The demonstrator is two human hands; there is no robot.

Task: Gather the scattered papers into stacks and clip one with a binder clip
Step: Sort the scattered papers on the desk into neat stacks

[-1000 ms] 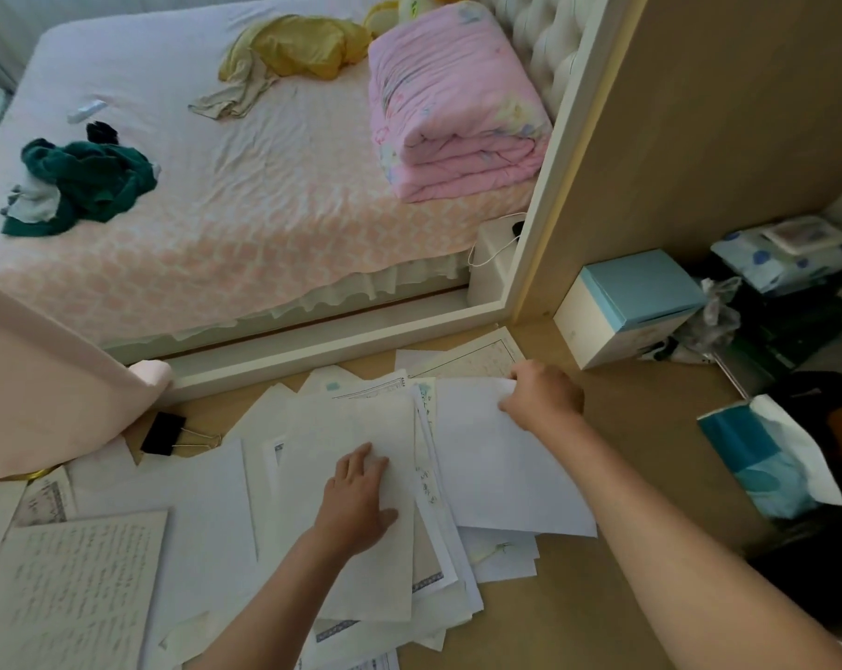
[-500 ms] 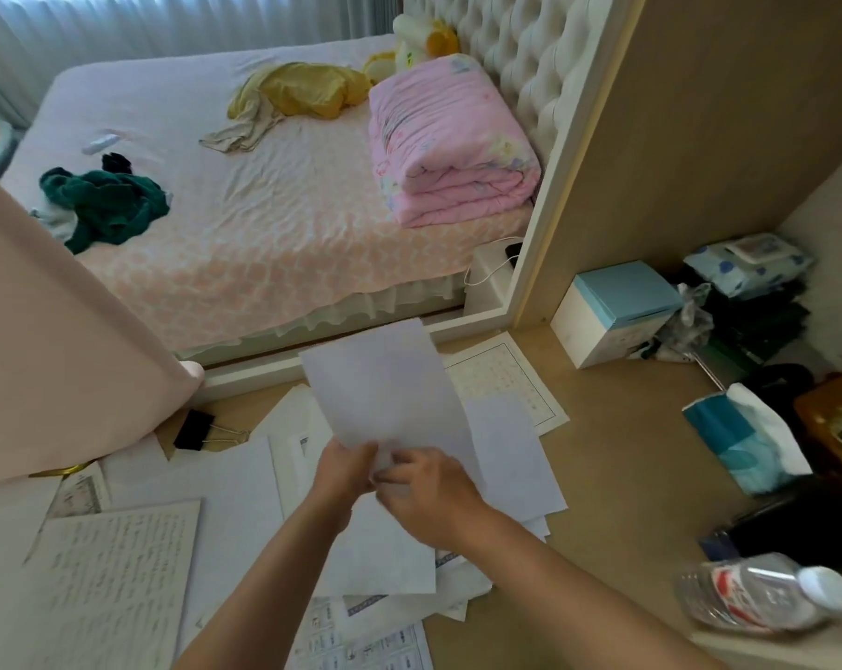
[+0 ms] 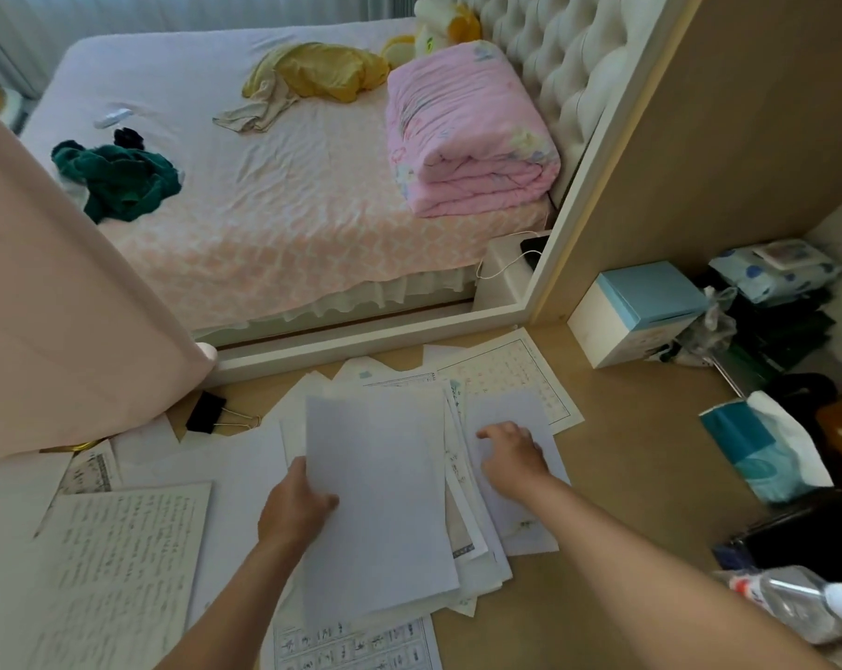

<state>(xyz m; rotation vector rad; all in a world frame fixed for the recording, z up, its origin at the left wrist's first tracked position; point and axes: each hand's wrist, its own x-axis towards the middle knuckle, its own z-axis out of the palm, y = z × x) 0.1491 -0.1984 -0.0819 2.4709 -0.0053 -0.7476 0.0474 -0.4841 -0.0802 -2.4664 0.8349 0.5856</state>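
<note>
binder clip (image 3: 206, 412): black, wire handles, on desk (image 3: 627, 476), 10 o'clock of paper pile (image 3: 463, 524) | left hand (image 3: 293, 510): thumb pinches left edge of blank white sheet (image 3: 375, 500) atop pile | right hand (image 3: 513, 456), 3 o'clock: fingers loosely spread, resting on second blank sheet (image 3: 520, 515)

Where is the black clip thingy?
In the head view, the black binder clip lies on the tan surface at the left, beside the pink cloth and just beyond the scattered papers.
</note>
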